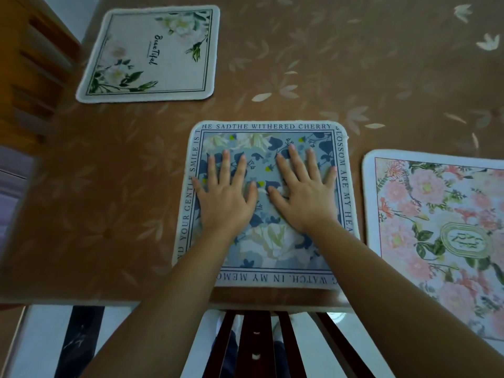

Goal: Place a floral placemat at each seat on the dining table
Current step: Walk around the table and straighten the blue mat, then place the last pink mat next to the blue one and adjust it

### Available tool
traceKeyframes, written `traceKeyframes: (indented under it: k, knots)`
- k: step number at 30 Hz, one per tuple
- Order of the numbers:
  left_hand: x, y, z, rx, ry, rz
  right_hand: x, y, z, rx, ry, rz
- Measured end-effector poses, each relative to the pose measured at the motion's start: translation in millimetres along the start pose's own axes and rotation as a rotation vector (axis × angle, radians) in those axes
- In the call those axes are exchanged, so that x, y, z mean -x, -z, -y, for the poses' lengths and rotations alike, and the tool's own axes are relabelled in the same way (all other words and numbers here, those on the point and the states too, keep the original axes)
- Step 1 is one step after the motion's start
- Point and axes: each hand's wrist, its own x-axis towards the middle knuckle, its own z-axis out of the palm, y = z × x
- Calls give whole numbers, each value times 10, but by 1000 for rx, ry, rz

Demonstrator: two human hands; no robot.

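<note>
Nearby, white placemat (148,54) and pink placemat (441,227) flank the hand-pressed blue placemat (272,246)

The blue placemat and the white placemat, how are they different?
The blue placemat has blue flowers all over and words around its border; the white placemat is mostly plain, with flowers in two corners. The left hand and right hand press flat on the blue one; the white one lies untouched. Both are square with rounded corners.
</note>
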Motion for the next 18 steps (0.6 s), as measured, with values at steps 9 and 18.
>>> traceKeyframes:
  k: [9, 18]
  knots:
    - [650, 14, 24, -50, -57, 50, 788, -39, 14, -43, -28, 24]
    - [1226, 125, -34, 3, -80, 97, 1382, 108, 113, -89, -110, 186]
